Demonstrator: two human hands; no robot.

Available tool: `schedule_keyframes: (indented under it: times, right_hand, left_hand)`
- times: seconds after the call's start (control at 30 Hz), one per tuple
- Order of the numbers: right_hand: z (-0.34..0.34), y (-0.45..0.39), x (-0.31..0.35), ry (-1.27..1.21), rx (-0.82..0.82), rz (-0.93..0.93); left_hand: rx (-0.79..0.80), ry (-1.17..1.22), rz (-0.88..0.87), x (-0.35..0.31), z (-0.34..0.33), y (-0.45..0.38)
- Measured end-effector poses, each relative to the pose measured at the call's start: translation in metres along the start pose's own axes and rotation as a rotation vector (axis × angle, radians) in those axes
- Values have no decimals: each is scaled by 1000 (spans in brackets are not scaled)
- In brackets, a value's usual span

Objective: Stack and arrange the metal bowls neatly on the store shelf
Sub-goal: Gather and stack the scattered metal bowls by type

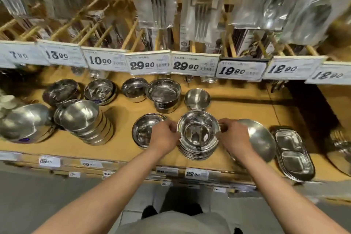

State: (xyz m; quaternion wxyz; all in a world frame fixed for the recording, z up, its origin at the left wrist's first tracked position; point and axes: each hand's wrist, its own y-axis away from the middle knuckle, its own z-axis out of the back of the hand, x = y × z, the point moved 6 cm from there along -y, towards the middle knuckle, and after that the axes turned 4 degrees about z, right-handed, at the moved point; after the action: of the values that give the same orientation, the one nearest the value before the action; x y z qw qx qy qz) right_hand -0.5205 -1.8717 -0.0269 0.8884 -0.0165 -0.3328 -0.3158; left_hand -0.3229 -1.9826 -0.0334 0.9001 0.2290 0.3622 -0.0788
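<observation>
A tan cardboard-coloured store shelf [237, 108] is carrying many shiny things. At the near middle a stack of round polished steel bowls [198, 137] is sitting upright, its top bowl open upward. Just to its left a single shallow steel bowl [142, 131] is lying, partly covered by the left hand. Just to its right a large wide steel bowl [263, 138] is leaning tilted behind the right hand, and beyond that a stack of oval two-compartment steel trays [293, 154] is lying near the shelf's right end. At the left a tilted stack of deep steel bowls [85, 121] is leaning beside a big brushed steel bowl [24, 122]. Along the far row five smaller round steel bowls [163, 93] are standing apart. White price tags [150, 64] are hanging above, under bagged forks [205, 5].

Both forearms are reaching forward from below. The left hand [164, 135] is curling its grip on the stack's left rim; the right hand [234, 137] is clamping the right rim, fingers bent.
</observation>
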Motion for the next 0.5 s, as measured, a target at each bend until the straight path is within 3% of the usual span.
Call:
schedule_keyframes:
  times: [0.17,0.33,0.5]
  right_hand:
    - [0,-12,-9,-47,36,67]
    - [13,-71,-23,-301,-54,-63]
    - [-23,-132,-19,-309,133,-159]
  left_hand:
    - [-29,59,48,5,0,3]
    - [-114,205,138,31,27,9]
    - [-261,289,255,69,54,21]
